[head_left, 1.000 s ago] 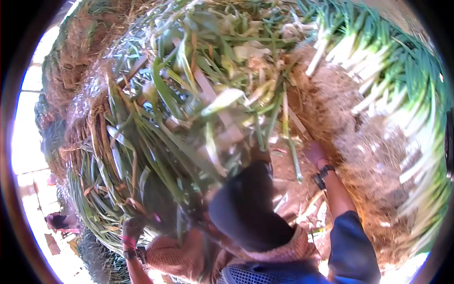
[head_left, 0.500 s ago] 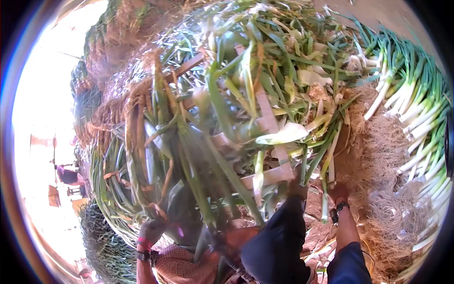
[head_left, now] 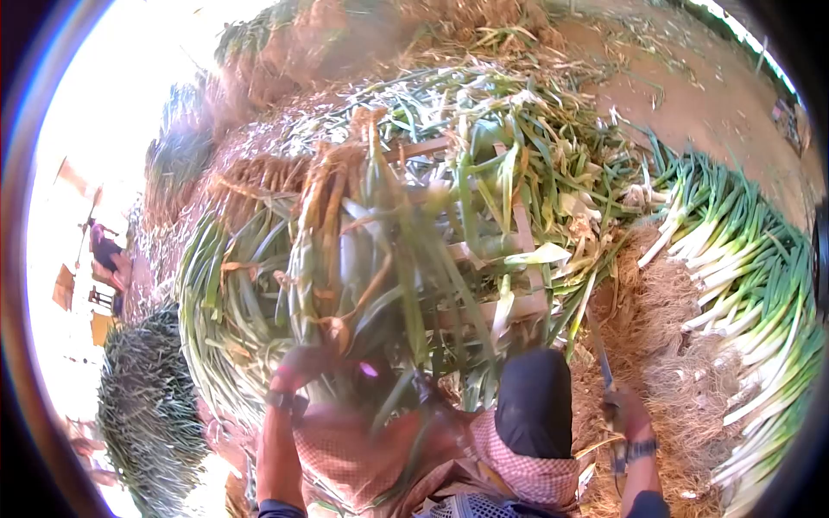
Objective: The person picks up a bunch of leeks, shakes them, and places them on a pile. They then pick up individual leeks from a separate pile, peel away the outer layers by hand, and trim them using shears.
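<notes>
My left hand [head_left: 304,367], dark and a little blurred, is closed on a bundle of leeks [head_left: 332,259] at the lower left. The long green stalks stand up from it, with brown dry roots and leaves at the top. My right hand [head_left: 629,414], lower right, is closed round the handle of a long thin knife [head_left: 602,354], whose blade points up and slightly left. A wooden frame [head_left: 525,306] lies under loose leaves between the hands. Dark cloth over a knee [head_left: 535,401] shows between my forearms.
Trimmed leeks with white stems [head_left: 717,285] form a long row on the right, beside a mass of pale roots [head_left: 639,302]. A heap of cut leaves [head_left: 561,164] lies ahead. Dark green leek tops [head_left: 147,414] are piled lower left. A person [head_left: 105,250] is far left.
The view has shifted, showing more ground ahead. My right hand has come away from the loose leaves, and the knife blade now shows clearly. My left hand remains at the leek bundle.
</notes>
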Demonstrator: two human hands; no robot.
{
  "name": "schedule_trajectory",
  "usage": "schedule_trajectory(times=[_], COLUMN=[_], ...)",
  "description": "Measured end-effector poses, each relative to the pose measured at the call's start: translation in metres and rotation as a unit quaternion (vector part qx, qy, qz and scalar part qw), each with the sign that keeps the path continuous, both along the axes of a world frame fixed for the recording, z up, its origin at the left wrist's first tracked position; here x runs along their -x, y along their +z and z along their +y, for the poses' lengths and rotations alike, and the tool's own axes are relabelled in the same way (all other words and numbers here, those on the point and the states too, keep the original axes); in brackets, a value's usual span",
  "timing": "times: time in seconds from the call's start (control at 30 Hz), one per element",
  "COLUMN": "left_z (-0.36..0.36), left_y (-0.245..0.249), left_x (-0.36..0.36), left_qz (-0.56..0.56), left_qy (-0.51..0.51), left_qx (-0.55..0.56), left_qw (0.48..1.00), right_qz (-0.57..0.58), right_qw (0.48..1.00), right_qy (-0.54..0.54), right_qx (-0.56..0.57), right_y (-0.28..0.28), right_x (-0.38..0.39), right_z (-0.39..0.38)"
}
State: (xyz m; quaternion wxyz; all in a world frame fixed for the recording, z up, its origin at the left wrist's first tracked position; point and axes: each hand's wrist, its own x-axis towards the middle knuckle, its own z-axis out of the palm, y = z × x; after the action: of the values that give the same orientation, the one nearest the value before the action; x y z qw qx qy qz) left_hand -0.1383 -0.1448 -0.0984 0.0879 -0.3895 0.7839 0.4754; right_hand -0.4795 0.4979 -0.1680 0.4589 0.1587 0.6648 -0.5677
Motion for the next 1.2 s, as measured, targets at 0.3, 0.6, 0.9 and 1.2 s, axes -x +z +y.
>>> schedule_trajectory(times=[0.3, 0.6, 0.9, 1.2], left_z=[-0.018, -0.005, -0.004, -0.036], left_y=[-0.008, 0.021, 0.029, -0.019], left_x=[-0.016, -0.025, -0.029, -0.05], left_qz=[0.178, 0.234, 0.227, 0.227], left_qy=[0.081, 0.25, 0.27, 0.16], left_qx=[-0.171, -0.137, -0.15, -0.108], left_qw=[0.966, 0.93, 0.924, 0.954], right_qz=[0.154, -0.043, -0.086, 0.106], right_qw=[0.987, 0.898, 0.883, 0.838], right_qy=[-0.015, 0.436, 0.458, 0.498], right_qx=[0.052, 0.034, 0.051, 0.198], right_y=[0.184, 0.232, 0.2, 0.13], right_x=[-0.057, -0.133, -0.162, -0.194], right_z=[-0.026, -0.155, -0.194, -0.25])
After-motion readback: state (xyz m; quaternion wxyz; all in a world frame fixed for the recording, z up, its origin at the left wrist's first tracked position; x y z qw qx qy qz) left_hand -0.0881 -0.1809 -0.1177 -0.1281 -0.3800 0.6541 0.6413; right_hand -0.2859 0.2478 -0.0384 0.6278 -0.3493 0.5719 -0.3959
